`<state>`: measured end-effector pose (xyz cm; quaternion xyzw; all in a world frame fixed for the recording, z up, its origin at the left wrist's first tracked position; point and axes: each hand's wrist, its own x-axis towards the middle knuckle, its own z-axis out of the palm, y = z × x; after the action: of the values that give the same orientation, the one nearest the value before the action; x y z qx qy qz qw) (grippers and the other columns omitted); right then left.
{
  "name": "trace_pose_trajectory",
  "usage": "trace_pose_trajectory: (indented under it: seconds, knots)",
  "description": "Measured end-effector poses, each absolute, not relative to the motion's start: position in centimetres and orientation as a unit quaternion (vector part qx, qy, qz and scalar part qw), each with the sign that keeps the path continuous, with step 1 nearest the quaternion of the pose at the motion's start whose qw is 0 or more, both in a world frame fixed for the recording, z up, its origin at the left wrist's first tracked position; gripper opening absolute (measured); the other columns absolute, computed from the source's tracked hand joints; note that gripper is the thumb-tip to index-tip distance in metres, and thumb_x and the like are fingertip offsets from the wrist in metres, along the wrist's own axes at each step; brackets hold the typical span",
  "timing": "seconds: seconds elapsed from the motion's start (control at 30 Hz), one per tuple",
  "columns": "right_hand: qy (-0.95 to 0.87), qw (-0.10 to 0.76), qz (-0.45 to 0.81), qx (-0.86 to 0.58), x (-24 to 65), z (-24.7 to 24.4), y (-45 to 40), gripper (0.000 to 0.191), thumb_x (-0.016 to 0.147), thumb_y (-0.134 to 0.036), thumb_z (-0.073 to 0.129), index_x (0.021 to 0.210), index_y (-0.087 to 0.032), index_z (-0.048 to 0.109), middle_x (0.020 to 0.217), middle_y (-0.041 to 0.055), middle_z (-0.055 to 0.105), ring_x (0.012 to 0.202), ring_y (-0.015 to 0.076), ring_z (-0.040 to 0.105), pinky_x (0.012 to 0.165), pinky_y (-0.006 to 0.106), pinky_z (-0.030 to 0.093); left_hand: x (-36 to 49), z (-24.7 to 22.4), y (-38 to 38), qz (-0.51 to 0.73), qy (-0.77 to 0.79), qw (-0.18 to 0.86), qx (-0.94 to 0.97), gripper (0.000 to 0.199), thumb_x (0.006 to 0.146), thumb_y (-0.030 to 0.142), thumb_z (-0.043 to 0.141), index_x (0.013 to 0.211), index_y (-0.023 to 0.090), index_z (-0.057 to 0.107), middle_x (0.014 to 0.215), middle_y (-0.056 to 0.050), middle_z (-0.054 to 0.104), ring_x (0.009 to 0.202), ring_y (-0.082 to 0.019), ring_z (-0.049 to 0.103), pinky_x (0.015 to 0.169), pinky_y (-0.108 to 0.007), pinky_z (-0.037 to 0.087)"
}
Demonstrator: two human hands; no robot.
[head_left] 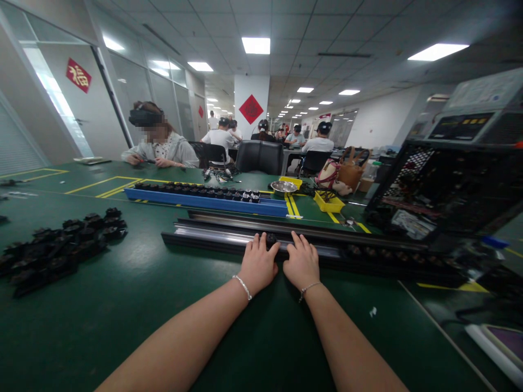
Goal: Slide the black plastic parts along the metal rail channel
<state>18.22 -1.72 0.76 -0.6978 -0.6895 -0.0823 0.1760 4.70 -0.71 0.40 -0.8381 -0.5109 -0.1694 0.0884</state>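
A long black rail [216, 241] with a shiny metallic channel lies across the green table in front of me. Over its middle rests my left hand [258, 265], fingers stretched and spread, the thumb pointing to the right. A small black part [270, 238] sits in the channel by the left thumb and index finger. Just to the right, my right hand [302, 262] also lies on the rail with its fingers stretched forward; its thumb is partly hidden. Several dark parts [384, 255] sit along the rail's right stretch. Another dark rail [245, 219] runs behind it.
A pile of black parts [61, 245] lies at left. Beyond the rails stand a blue tray [204, 202] of black parts, a metal bowl [284, 187] and a yellow bin [329, 202]. An open machine case [453, 190] stands at right. A person [163, 141] sits across the table.
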Motion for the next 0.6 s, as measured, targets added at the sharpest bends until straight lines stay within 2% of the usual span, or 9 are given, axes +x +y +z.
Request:
trace_pose_trajectory:
  seconds: [0.13,0.43,0.6]
  knots:
    - [-0.689,0.175,-0.085,-0.698,18.3,0.7,-1.6,0.027,0.071,-0.018,0.046,0.092,-0.019,0.064,0.145,0.0047,0.035,0.132,0.0255,0.028,0.104,0.044,0.024,4.6,0.3,-0.5,-0.176,-0.515,0.088,-0.834,0.060,0.076,0.039,0.056,0.133,0.035,0.039,0.144,-0.011,0.034,0.131,-0.035,0.029,0.098,-0.046,0.029]
    - [-0.689,0.179,-0.098,-0.695,18.3,0.4,-1.5,0.027,0.070,-0.017,0.045,0.090,-0.019,0.063,0.144,0.0043,0.037,0.131,0.0250,0.029,0.102,0.043,0.025,4.6,0.6,-0.4,-0.164,-0.524,0.084,-0.832,0.054,0.079,0.036,0.053,0.131,0.031,0.042,0.142,-0.012,0.037,0.130,-0.031,0.032,0.102,-0.045,0.027]
    - [-0.688,0.173,-0.099,-0.697,18.2,0.5,-1.6,0.027,0.069,-0.016,0.046,0.090,-0.019,0.064,0.144,0.0042,0.037,0.131,0.0248,0.029,0.103,0.042,0.025,4.1,1.4,-0.6,-0.134,-0.532,0.072,-0.833,0.059,0.078,0.039,0.055,0.134,0.032,0.039,0.144,-0.012,0.035,0.131,-0.033,0.031,0.103,-0.047,0.026]
